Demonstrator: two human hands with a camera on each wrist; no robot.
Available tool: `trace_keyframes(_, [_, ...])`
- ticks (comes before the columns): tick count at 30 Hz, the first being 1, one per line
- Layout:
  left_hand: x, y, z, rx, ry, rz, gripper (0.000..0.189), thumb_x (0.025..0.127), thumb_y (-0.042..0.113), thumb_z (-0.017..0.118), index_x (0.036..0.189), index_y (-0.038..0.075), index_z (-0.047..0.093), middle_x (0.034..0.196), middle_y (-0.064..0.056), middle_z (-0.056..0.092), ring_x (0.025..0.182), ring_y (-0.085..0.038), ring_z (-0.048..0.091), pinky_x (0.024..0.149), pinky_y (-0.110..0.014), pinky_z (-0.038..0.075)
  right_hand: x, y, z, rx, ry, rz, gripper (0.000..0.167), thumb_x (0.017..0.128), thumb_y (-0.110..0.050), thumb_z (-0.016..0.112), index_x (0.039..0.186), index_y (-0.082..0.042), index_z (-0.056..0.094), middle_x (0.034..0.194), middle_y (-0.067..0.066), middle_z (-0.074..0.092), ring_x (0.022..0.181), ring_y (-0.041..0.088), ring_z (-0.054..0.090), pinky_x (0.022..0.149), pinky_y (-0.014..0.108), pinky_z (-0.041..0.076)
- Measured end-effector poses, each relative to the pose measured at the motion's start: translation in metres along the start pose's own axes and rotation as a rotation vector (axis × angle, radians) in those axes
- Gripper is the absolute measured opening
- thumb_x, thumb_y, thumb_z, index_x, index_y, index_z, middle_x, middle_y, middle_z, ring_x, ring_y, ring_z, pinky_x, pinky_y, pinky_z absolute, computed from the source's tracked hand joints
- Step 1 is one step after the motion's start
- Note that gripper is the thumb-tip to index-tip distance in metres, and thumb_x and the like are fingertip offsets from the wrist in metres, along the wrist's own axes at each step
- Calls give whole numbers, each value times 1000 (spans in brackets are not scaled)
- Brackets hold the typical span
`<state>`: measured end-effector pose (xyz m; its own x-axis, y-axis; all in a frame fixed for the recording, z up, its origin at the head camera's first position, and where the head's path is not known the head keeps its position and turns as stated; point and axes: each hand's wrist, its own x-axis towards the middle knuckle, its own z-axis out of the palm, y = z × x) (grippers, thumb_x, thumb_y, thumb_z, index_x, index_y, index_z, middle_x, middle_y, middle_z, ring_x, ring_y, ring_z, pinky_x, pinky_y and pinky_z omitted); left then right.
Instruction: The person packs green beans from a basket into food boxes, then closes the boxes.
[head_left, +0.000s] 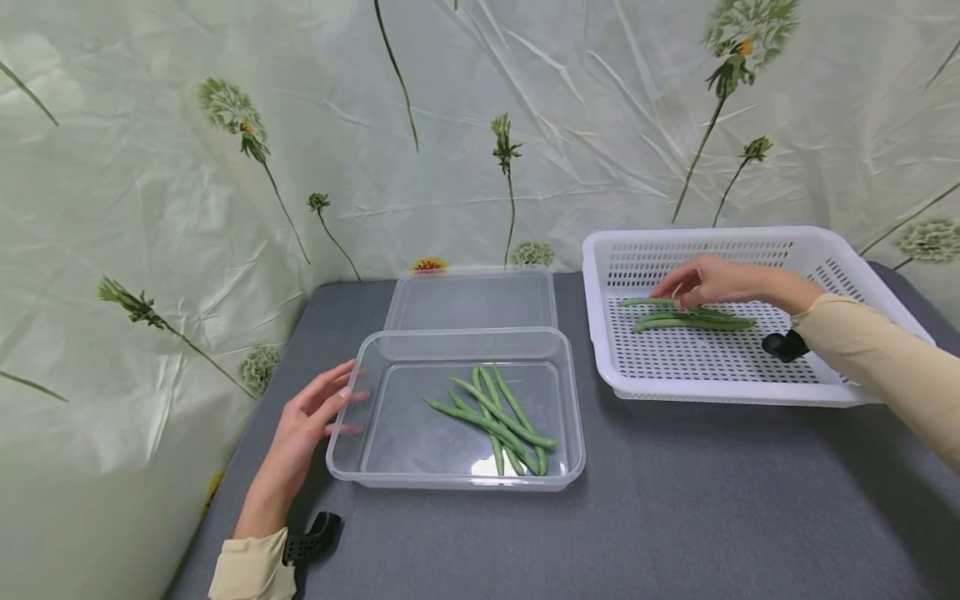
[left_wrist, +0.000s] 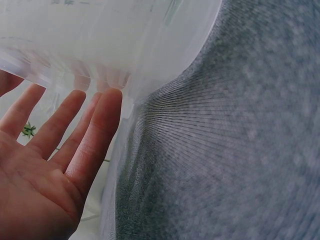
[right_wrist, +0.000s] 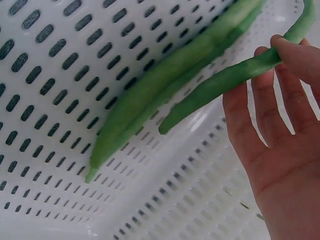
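Observation:
Inside the white perforated basket [head_left: 720, 385], my right hand [head_left: 712, 280] pinches a green bean [right_wrist: 220, 82] between thumb and fingers. Below that bean, other green beans [head_left: 693, 322] lie together on the basket floor. My left hand [head_left: 306, 423] rests its straight fingertips against the left wall of a clear plastic container [head_left: 456, 482]. In the left wrist view the fingers [left_wrist: 95, 135] are spread and touch the container's side. Several green beans [head_left: 498, 421] lie crossed over one another in the right part of the container.
A clear flat lid [head_left: 472, 300] lies behind the container. Both vessels stand on a grey cloth-covered table [head_left: 637, 517]. A pale plastic sheet [head_left: 450, 192] printed with flowers hangs behind and to the left of the table.

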<state>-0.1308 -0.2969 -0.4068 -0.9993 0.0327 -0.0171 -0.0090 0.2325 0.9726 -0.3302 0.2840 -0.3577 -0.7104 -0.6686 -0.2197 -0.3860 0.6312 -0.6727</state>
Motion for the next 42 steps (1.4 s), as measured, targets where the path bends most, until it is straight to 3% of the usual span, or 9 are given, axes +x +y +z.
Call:
trace_keyframes(10, [0,0,0,6,-4,0,48,103,30,55,148,18,46,143,-15,50,115,-17,61,76,-43,58,-9,-17,-6,34,11,21,37,91,3,66,127,7,60,117,20,63,88,24,62,64,33,55])
trace_keyframes(17, [0,0,1,7,-4,0,48,103,30,55,148,18,46,143,-14,50,114,-15,61,76,-43,59,-21,-34,-10,63,37,3,37,93,2,64,128,9,56,110,20,63,87,23,64,65,33,57])
trace_keyframes(24, [-1,0,0,23,-2,6,47,103,29,55,148,18,46,142,-12,51,114,-13,61,76,-42,59,-34,-51,-13,83,50,-75,33,95,2,61,127,10,54,97,13,67,83,14,66,67,32,58])
trace_keyframes(30, [-1,0,-1,12,-8,4,48,103,29,55,148,17,45,142,-12,51,114,-13,61,76,-42,59,-41,-63,-11,102,43,-116,33,97,4,57,129,9,52,98,16,65,86,16,66,70,35,59])
trace_keyframes(37, [-1,0,0,2,-6,1,48,103,30,55,148,17,45,143,-13,51,114,-15,61,76,-43,59,-48,-80,-4,117,138,-63,34,98,-3,60,130,4,53,104,15,64,88,24,66,73,36,58])
trace_keyframes(42, [-1,0,0,6,-7,1,48,103,30,55,148,17,45,143,-13,51,114,-15,61,77,-43,58,-51,-90,5,185,222,-76,34,96,0,61,129,7,53,107,14,64,86,22,66,71,35,58])
